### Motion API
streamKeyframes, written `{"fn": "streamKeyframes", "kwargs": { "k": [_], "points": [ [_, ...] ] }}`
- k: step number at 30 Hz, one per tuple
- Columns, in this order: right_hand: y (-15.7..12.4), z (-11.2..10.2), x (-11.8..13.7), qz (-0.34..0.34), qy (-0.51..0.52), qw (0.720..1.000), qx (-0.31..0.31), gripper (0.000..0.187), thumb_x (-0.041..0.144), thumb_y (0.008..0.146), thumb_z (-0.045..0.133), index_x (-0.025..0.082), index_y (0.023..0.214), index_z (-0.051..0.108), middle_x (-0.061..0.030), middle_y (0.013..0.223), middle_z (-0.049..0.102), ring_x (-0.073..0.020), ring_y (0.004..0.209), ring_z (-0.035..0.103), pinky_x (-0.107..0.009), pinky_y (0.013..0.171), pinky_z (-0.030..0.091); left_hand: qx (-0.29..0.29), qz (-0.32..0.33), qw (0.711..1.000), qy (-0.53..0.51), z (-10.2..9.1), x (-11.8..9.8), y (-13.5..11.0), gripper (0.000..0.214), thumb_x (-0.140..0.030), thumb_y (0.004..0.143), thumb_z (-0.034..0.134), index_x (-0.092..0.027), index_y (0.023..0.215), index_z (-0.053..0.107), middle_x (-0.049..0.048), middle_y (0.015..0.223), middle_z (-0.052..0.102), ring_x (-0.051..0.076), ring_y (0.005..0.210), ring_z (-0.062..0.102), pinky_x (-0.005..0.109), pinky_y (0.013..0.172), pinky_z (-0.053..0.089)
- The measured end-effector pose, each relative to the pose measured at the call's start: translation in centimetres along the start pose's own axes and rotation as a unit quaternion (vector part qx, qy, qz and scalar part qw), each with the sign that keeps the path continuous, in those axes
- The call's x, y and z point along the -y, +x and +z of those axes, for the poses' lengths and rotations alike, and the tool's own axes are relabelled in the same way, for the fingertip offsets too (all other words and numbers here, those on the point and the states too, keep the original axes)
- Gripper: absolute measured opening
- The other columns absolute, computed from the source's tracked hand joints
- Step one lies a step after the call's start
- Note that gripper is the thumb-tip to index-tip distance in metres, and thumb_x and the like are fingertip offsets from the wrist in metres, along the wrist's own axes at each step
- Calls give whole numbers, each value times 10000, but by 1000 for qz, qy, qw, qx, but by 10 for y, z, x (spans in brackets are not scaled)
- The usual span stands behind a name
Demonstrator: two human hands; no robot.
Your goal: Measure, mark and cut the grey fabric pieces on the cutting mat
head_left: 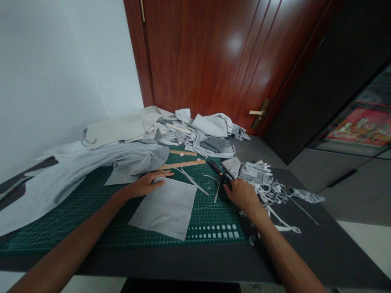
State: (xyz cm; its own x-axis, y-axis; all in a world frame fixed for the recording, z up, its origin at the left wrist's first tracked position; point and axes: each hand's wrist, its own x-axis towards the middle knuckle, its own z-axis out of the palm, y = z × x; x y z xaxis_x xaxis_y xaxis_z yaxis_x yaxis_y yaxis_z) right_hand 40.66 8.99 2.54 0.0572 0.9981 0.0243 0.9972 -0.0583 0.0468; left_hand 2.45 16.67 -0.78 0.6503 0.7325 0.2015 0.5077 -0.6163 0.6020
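Right hand (243,195) partly hides the black scissors (222,177) it grips.

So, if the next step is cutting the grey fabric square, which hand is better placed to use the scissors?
Probably the right hand: its fingers are on the black scissors, while the left hand lies at the upper edge of the grey fabric square.

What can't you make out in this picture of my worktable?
Scissors, head view: handles partly covered by the right hand.
Left hand, head view: its own back hides the palm.
Nearer ruler, head view: markings too small to read.
Cabinet glass, head view: red area blurred, cut off by the right edge.
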Motion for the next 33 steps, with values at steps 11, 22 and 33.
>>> {"fn": "streamKeyframes", "kwargs": {
  "k": [11, 22, 33],
  "points": [
    [8, 8, 0, -155, 131, 973, -113, 246, 234, 1010, 508, 179, 1135, 714, -121, 1138, 718, -248, 1085, 661, -343, 966, 507, -80, -7, 996, 26, 9, 1, 4, 376, -452, 994, 504, -207, 1103, 768, 87, 1227, 764, 272, 1221, 668, 467, 1156, 432],
    [-5, 30, 39, -439, 240, 863, -75, 397, 222, 1013, 506, 216, 1404, 575, -121, 1432, 574, -242, 1342, 527, -453, 1161, 435, -124, 13, 980, 154, 17, -7, 0, 366, -152, 844, 533, -229, 1160, 702, 78, 1244, 713, 301, 1221, 597, 493, 1097, 421],
    [3, 32, 59, -446, 255, 855, -73, 266, 171, 1011, 473, 224, 1149, 694, -91, 1193, 701, -217, 1137, 641, -394, 1019, 524, -39, 120, 986, 109, 48, -50, -3, 390, -123, 946, 514, -240, 1301, 622, 82, 1291, 655, 247, 1238, 576, 395, 1088, 454]
  ]
}}
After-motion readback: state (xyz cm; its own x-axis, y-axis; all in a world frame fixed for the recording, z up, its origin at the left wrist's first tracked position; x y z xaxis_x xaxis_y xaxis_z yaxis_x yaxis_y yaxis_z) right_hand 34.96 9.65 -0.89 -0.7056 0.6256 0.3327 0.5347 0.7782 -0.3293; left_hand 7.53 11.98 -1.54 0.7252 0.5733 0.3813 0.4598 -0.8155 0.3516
